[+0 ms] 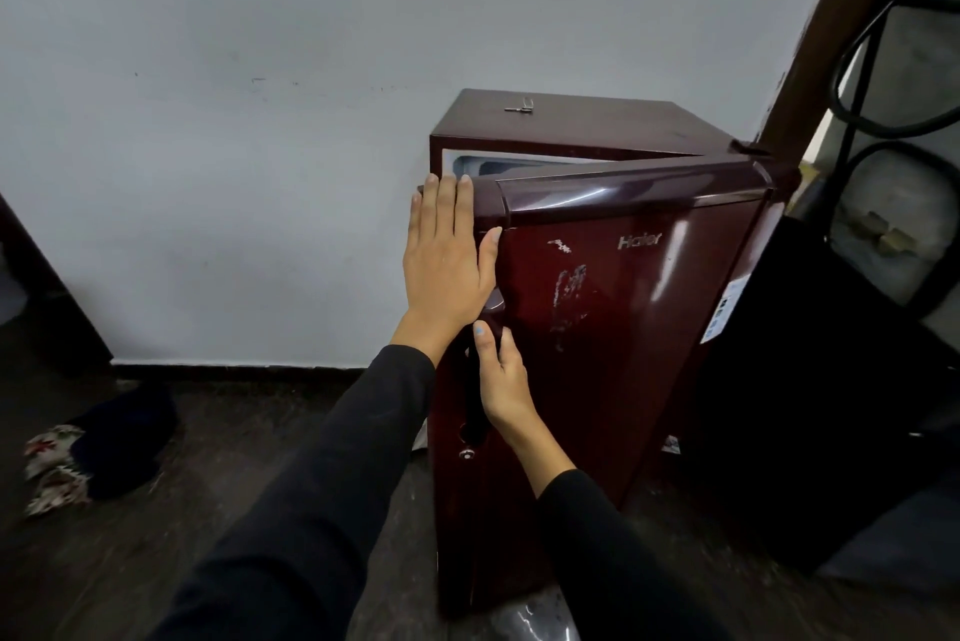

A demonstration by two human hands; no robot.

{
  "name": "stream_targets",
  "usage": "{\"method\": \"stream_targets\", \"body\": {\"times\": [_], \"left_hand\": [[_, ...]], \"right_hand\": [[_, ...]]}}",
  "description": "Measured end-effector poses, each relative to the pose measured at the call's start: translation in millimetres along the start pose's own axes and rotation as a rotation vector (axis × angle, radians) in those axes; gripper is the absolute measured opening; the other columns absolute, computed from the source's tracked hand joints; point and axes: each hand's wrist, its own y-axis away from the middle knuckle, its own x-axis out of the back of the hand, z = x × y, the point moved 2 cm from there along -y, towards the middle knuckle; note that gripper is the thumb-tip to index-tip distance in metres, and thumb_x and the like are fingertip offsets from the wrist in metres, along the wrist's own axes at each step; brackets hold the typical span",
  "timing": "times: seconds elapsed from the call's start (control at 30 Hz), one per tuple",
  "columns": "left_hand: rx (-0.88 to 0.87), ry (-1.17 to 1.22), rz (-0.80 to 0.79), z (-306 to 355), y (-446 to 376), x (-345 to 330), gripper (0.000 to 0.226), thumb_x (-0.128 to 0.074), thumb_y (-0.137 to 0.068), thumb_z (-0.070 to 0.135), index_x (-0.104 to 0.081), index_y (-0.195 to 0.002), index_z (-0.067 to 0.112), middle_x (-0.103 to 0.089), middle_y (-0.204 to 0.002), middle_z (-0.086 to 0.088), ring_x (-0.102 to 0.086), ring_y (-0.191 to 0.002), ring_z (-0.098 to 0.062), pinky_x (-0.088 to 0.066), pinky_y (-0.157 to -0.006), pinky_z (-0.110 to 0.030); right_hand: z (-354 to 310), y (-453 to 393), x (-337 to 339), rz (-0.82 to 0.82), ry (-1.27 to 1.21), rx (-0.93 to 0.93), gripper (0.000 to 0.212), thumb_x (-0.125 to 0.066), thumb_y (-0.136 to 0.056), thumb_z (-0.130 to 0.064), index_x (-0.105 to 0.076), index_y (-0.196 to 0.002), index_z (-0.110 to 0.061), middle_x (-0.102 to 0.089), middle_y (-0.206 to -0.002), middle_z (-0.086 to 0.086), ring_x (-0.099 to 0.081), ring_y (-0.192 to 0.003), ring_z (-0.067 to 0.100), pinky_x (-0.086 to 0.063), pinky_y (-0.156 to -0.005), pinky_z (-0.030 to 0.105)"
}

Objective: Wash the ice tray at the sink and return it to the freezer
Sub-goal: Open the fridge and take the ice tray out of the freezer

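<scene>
One maroon fridge door (613, 307) ajar, left hand (447, 261) flat against it, right hand (501, 380) gripping one handle (480, 411).

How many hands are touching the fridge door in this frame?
2. The left hand lies flat with straight fingers against the fridge door at its top edge; the right hand is lower, at the dark handle.

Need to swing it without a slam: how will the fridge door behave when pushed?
The fridge door should pivot stiffly on its right-edge hinge. Its glossy face may be slippery under the flat left hand. The dark handle, held by the right hand, probably gives surer control.
</scene>
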Motion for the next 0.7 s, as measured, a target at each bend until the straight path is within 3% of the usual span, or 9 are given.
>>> {"method": "stream_targets", "body": {"times": [0.1,0.2,0.3,0.5,0.6,0.7], "left_hand": [[0.006,-0.020,0.015,18,16,15,0.061,-0.030,-0.100,0.041,-0.036,-0.145,0.001,-0.038,-0.150,-0.019,-0.026,-0.144,-0.035,-0.013,-0.121,-0.043],[0.009,-0.034,0.024,39,33,29,0.060,-0.031,-0.100,0.041,-0.036,-0.145,0.001,-0.038,-0.150,-0.019,-0.026,-0.143,-0.035,-0.014,-0.121,-0.045],[0.007,-0.056,0.033,59,48,42,0.060,-0.032,-0.100,0.040,-0.036,-0.145,0.001,-0.038,-0.149,-0.020,-0.028,-0.143,-0.035,-0.016,-0.120,-0.045],[-0.028,-0.093,-0.003,103,75,78,0.058,-0.034,-0.099,0.038,-0.042,-0.141,0.000,-0.046,-0.142,-0.021,-0.037,-0.137,-0.036,-0.021,-0.119,-0.046],[-0.056,0.001,-0.015,121,85,102,0.056,-0.029,-0.099,0.038,-0.047,-0.138,0.002,-0.050,-0.138,-0.018,-0.041,-0.134,-0.034,-0.021,-0.118,-0.049],[-0.085,0.178,0.008,134,96,118,0.050,-0.030,-0.100,0.034,-0.053,-0.134,0.005,-0.054,-0.134,-0.015,-0.044,-0.132,-0.030,-0.021,-0.118,-0.050]], "right_hand": [[8,23,11,0.042,-0.007,-0.007,0.061,-0.035,-0.101,-0.043,-0.021,-0.150,-0.010,-0.037,-0.149,0.003,-0.031,-0.140,0.017,-0.022,-0.098,0.013],[13,46,20,0.106,0.002,0.061,0.055,-0.034,-0.098,-0.049,-0.038,-0.141,-0.015,-0.052,-0.131,-0.005,-0.048,-0.124,0.011,-0.038,-0.098,0.018],[25,65,31,0.180,-0.005,0.103,0.076,-0.033,-0.085,-0.073,-0.048,-0.126,-0.010,-0.064,-0.114,0.005,-0.061,-0.107,0.019,-0.050,-0.093,0.035],[35,104,64,0.284,0.010,0.172,0.075,-0.035,-0.077,-0.078,-0.050,-0.106,-0.011,-0.064,-0.094,0.003,-0.059,-0.085,0.013,-0.050,-0.080,0.029],[42,121,81,0.463,0.046,0.235,0.066,-0.034,-0.079,-0.078,-0.048,-0.089,-0.014,-0.061,-0.076,0.001,-0.057,-0.066,0.012,-0.044,-0.060,0.019],[48,133,95,0.678,0.078,0.281,0.071,-0.027,-0.082,-0.080,-0.047,-0.082,-0.012,-0.060,-0.069,0.001,-0.058,-0.063,0.015,-0.044,-0.058,0.028]]}}
